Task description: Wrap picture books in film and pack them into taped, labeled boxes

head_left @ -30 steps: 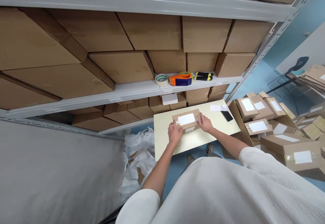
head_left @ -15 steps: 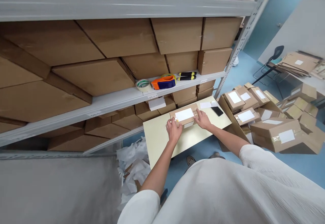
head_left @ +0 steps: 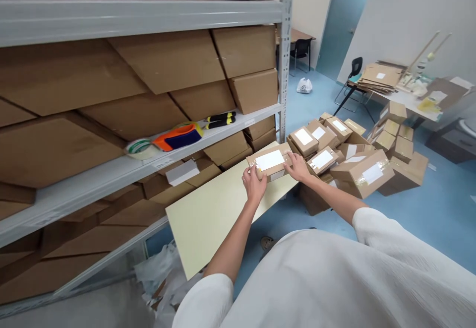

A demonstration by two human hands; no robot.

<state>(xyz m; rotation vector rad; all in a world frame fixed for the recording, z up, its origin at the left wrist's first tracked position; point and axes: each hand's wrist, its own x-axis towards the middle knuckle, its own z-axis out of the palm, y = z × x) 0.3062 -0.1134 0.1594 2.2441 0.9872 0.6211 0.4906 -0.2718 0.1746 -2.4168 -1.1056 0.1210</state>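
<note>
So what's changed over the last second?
The view has swung right. The labelled cardboard box, gripped by the left hand and right hand, has moved right over the tabletop, toward the carton of labelled boxes; the black phone is no longer visible. Nothing newly grasped or let go. Unchanged: both hands on the box; tape dispenser and tape roll on the shelf.
</note>
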